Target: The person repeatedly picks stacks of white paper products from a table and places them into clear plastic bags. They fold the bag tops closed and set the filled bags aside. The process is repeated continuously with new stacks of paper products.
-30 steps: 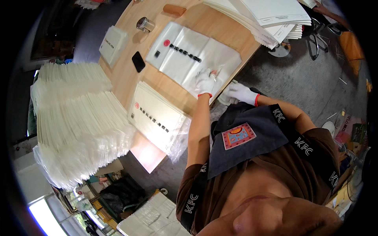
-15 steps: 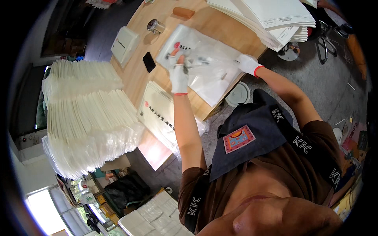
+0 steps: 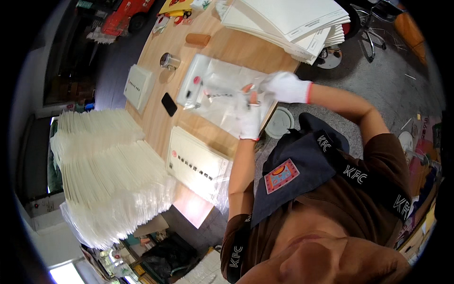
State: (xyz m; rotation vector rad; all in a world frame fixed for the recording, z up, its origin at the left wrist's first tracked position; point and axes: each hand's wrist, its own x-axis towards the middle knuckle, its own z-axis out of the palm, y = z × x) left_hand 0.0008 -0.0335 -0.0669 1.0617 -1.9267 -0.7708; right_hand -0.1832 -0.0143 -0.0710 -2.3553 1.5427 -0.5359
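Note:
A clear plastic bag [image 3: 215, 102] lies flat on the wooden table with a white printed folder inside, its red seal showing at the far left end. Both hands wear white gloves. Bare thumb and fingertip stick out of the glove on my left hand [image 3: 248, 116], closed together on the bag's near right end. My right hand [image 3: 288, 88] is beside it at the same end, reaching in from the right; its fingers are smeared by motion. A stack of similar printed folders [image 3: 196, 165], partly in plastic, sits left of my left forearm.
Tall stacks of bagged white folders [image 3: 113, 175] stand at the left. On the table are a black phone [image 3: 169, 104], a metal-lidded jar [image 3: 169, 61], a brown block [image 3: 198, 39] and a small printed stack [image 3: 138, 88]. White folders [image 3: 288, 21] pile up at the far right. A white bucket [image 3: 280, 123] stands below the edge.
My left hand has moved right and nearer, from the bag's middle to its right end. My right hand has shifted left toward it. The whole view has also turned a little.

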